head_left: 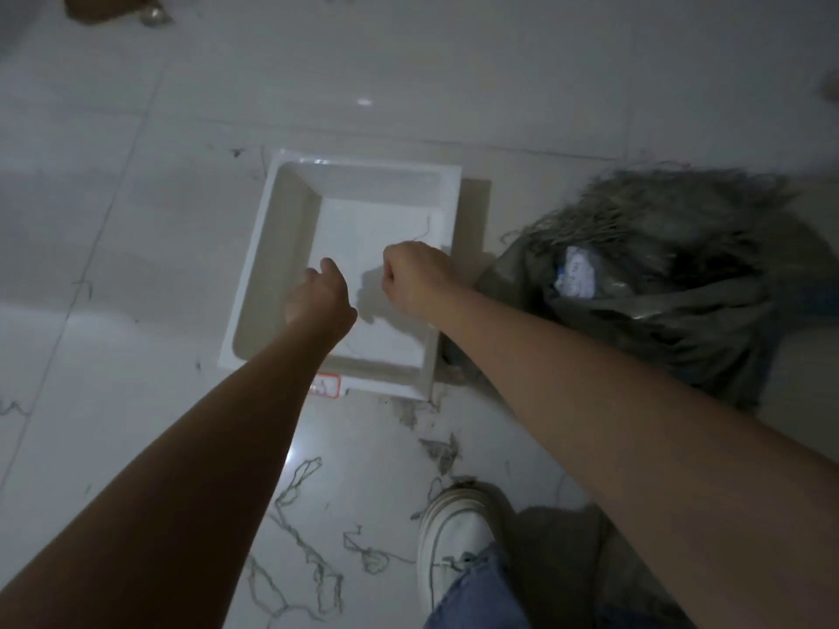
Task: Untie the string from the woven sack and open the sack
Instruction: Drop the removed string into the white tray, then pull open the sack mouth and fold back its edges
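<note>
A grey-green woven sack (672,311) lies on the floor at the right, its frayed mouth pointing up and left, with a white-and-blue packet (575,276) showing inside. Over the white tray (254,274) my right hand (415,276) is closed in a fist, pinching a thin string (424,229) that curls up from the knuckles. Beside it my left hand (318,292) hangs over the tray, fingers curled downward and mostly hidden behind the wrist; what it holds I cannot make out.
Loose bits of string (299,528) and frayed fibre litter the pale tiled floor (136,220) near my white shoe (454,537). A red-edged label (326,385) sits at the tray's near edge. A brown object (100,4) lies at the far top left.
</note>
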### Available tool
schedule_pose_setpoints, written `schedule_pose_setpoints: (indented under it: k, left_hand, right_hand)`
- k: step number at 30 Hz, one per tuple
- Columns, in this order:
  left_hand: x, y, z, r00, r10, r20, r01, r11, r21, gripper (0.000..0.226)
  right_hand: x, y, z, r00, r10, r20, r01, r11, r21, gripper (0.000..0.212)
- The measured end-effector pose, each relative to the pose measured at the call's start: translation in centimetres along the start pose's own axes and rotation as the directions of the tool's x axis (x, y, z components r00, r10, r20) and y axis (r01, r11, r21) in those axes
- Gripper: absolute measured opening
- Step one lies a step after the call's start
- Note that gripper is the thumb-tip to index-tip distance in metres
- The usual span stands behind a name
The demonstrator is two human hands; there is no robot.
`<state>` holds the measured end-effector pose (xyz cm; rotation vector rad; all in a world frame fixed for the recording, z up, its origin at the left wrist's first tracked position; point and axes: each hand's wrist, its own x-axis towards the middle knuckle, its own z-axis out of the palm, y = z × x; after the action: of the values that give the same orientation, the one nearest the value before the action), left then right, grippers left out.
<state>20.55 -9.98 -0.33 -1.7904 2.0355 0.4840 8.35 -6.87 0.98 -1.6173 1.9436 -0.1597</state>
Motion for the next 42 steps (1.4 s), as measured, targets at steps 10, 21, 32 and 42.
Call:
schedule_pose_setpoints:
  k: [10,21,32,42]
  left_hand:
    - [-4.9,16.7,-8.2,0.931,0.361,0.045,-0.334,0.896,-0.292,0.031]
    - [-10.2,28.5,-4.1,0.893,0.346,0.289,-0.105,0.782,-0.614,0.060]
    - [-10.5,29.8,-4.9,0.912,0.352,0.208,-0.090,0.668,-0.739,0.013]
    - [-17.8,26.9,-13.4,0.794,0.602,0.084,-0.009,0.150,-0.989,0.026]
  right_hand:
    - [-6.3,11.1,-17.5,0.925,0.292,-0.242,-0.303,0.953,-0.010,0.018]
    - [-14.8,23.7,-15.5,0.704,0.706,0.076,-0.663,0.615,0.427,0.061]
    - [-14.4,22.5,-14.4,0.763,0.644,-0.060,-0.501,0.646,0.576,0.036]
    - [-20.5,16.6,-24.5,0.740,0.658,-0.137,-0.274,0.482,0.833,0.011]
